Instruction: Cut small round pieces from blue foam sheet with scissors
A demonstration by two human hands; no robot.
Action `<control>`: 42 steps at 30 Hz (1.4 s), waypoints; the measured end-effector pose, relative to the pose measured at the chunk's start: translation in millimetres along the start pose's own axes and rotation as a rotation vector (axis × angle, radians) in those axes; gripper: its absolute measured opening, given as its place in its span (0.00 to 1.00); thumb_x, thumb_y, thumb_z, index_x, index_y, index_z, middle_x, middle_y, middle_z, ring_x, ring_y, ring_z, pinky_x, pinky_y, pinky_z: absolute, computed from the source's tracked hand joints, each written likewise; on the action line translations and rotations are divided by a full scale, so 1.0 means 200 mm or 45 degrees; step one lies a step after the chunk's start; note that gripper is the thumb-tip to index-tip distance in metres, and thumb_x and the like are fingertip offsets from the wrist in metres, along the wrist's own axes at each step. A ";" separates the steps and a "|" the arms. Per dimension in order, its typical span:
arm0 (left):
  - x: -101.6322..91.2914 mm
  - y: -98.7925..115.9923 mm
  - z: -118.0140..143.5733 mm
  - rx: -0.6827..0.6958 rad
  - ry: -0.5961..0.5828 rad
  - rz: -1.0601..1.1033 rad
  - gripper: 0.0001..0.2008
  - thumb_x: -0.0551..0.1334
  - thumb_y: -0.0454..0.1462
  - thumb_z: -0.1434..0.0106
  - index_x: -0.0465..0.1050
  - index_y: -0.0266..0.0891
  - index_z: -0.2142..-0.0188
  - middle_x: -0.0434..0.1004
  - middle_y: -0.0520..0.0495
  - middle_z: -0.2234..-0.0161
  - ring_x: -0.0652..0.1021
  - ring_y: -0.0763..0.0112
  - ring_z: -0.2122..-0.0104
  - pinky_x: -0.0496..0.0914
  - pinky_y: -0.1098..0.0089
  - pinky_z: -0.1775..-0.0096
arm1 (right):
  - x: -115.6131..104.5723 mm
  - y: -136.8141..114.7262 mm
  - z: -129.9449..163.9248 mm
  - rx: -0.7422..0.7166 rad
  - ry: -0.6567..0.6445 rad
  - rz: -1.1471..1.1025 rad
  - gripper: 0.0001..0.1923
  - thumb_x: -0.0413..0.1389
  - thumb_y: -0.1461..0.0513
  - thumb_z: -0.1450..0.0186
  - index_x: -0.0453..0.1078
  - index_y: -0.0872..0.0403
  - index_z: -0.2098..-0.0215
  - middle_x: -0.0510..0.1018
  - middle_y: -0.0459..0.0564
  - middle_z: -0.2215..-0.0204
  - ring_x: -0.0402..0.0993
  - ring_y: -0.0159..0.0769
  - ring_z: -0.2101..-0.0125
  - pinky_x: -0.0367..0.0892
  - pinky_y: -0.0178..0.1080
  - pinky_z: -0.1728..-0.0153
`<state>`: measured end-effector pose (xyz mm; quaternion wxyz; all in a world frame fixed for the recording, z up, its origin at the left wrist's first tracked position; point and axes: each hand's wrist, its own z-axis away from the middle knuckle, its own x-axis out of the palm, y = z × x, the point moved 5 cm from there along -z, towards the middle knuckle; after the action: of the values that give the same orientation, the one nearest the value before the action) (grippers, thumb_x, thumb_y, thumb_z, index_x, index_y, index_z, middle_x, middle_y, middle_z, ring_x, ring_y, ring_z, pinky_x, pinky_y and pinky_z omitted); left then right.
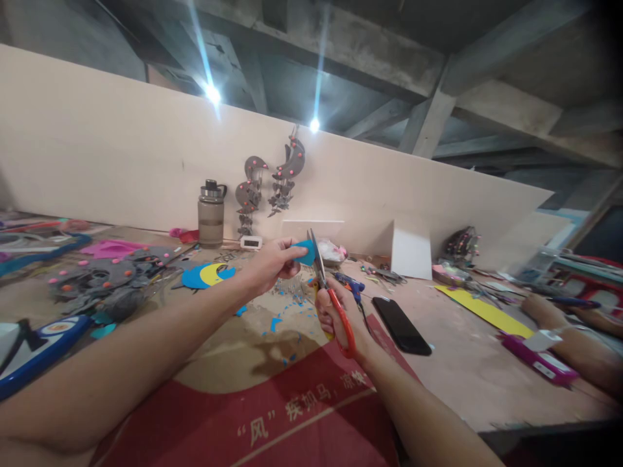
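My left hand (272, 264) pinches a small blue piece of paper or felt (305, 251) between thumb and fingers. In my right hand (335, 311) is a pair of scissors (344, 324) with orange-red handles, blades pointing up and lying against the right edge of the blue piece. How far the blades are parted I cannot make out. Beneath my hands, small blue scraps (276, 323) are scattered over the brown work surface. A blue shape with a yellow crescent (210, 275) lies to the left of my left hand.
A water bottle (211, 217) stands by the white partition (121, 149), where grey moon-shaped hangings (291, 159) hang. A black phone (402, 325), a blue glue gun (349, 281) and a yellow strip (481, 310) lie rightward. Another person's arm (579, 347) rests far right, near a purple power strip (538, 360).
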<state>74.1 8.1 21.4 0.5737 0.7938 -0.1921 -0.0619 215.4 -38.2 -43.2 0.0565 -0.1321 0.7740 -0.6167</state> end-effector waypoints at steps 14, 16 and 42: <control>0.01 0.01 0.01 0.025 -0.035 -0.038 0.14 0.66 0.43 0.44 0.68 0.35 0.68 0.78 0.46 0.71 0.69 0.81 0.85 0.52 0.76 0.83 | 0.01 -0.01 0.01 0.007 0.019 -0.002 0.25 0.63 0.44 0.43 0.55 0.49 0.67 0.55 0.34 0.81 0.47 0.21 0.86 0.43 0.27 0.87; 0.01 0.02 0.01 0.065 -0.055 -0.023 0.14 0.66 0.44 0.43 0.68 0.35 0.68 0.78 0.46 0.72 0.66 0.83 0.86 0.51 0.76 0.83 | 0.01 0.00 0.01 0.018 0.020 -0.012 0.25 0.63 0.45 0.44 0.54 0.49 0.68 0.55 0.34 0.82 0.47 0.21 0.87 0.43 0.27 0.87; 0.03 -0.01 0.02 0.080 -0.042 -0.119 0.13 0.67 0.42 0.43 0.68 0.36 0.69 0.74 0.51 0.75 0.63 0.84 0.84 0.51 0.76 0.81 | 0.01 0.00 0.01 -0.103 -0.012 -0.041 0.22 0.59 0.44 0.39 0.55 0.49 0.67 0.56 0.37 0.78 0.49 0.23 0.83 0.47 0.28 0.84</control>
<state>79.9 3.5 18.9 0.5419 0.8183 -0.1661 -0.0954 213.6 -41.6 -43.1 0.0446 -0.1497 0.7958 -0.5850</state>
